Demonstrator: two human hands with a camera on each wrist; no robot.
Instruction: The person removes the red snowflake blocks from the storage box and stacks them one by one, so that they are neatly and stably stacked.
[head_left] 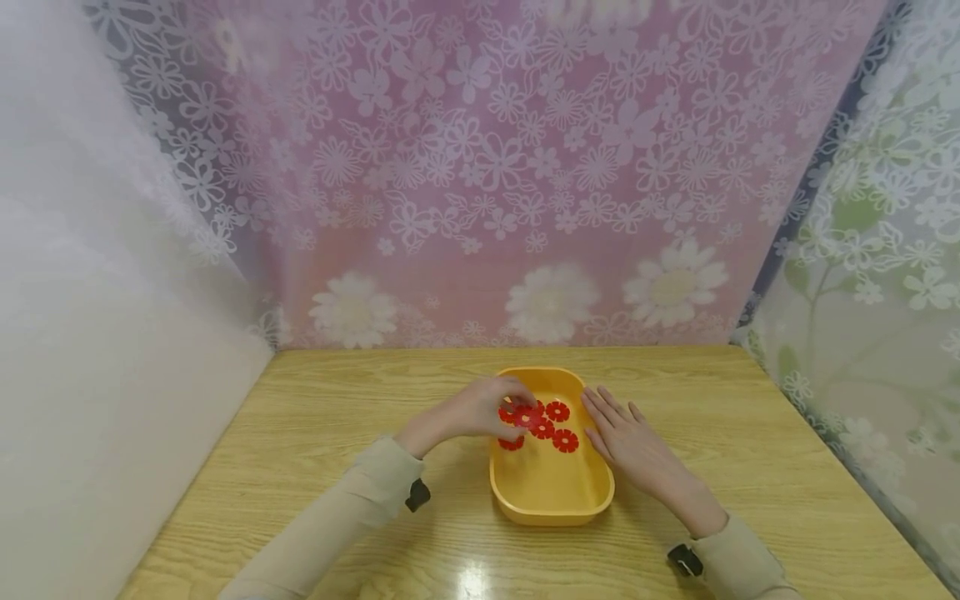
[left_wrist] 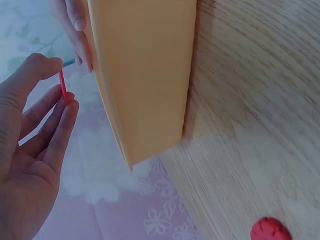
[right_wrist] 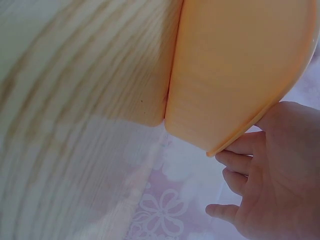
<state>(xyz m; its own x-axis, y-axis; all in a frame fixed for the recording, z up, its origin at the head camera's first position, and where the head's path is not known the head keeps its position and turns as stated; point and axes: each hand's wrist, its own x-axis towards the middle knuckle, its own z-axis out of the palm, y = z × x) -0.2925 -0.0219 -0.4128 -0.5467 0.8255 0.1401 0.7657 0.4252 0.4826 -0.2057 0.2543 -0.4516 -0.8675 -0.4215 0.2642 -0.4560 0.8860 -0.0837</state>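
A yellow plastic basin (head_left: 551,492) stands on the wooden table with several red flower-shaped discs (head_left: 566,441) lying in it. My left hand (head_left: 483,408) is over the basin's left side. Between thumb and fingertips it pinches a thin red notched disc (left_wrist: 64,87), seen edge-on in the left wrist view. My right hand (head_left: 637,446) lies along the basin's right rim, fingers straight and touching it. In the right wrist view, the right fingers (right_wrist: 235,162) rest at the rim's outer edge. Some discs are partly hidden behind the left hand.
One red disc (left_wrist: 270,230) lies on the wooden table (head_left: 337,383) outside the basin, seen in the left wrist view. A pink flowered curtain (head_left: 480,167) hangs behind the table. Pale cloth walls (head_left: 112,333) flank it on both sides.
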